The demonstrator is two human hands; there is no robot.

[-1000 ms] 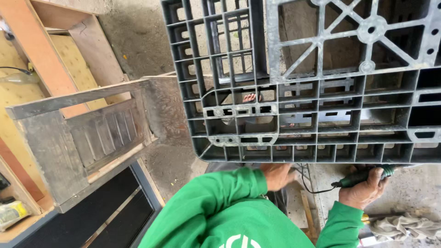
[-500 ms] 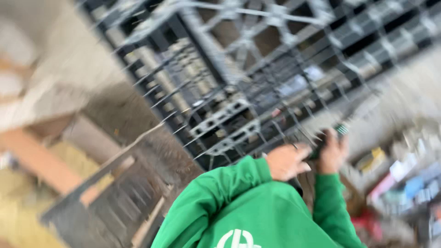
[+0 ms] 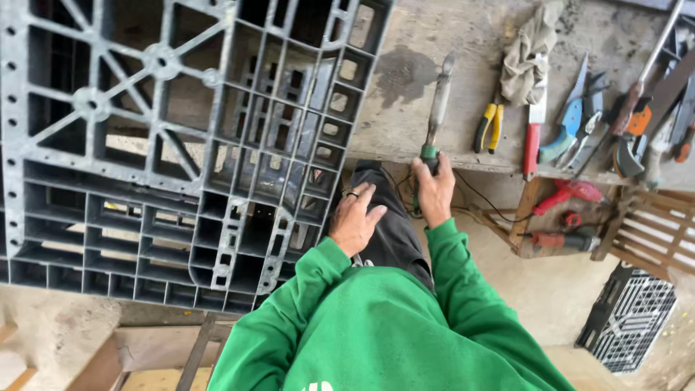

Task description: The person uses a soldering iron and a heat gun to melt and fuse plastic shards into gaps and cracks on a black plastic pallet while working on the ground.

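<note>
Right hand (image 3: pixel 434 190) now at bench, gripping tool (image 3: pixel 437 108).

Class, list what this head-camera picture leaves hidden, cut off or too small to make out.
- Green-handled tool: its grip is hidden inside the right hand.
- Grey plastic pallet: cut off by the top and left edges.
- Tools at the bench's far right: overlapping, cropped by the frame edge.
- Left hand: its palm is hidden.

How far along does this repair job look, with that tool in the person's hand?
Done: nothing finished shows on the grey plastic grid pallet. In hand: the right hand grips a green-handled corded tool with a metal tip over the concrete bench edge; the left hand rests by the pallet's corner. Left: the tip sits clear of the pallet, so any work on it remains.
</note>
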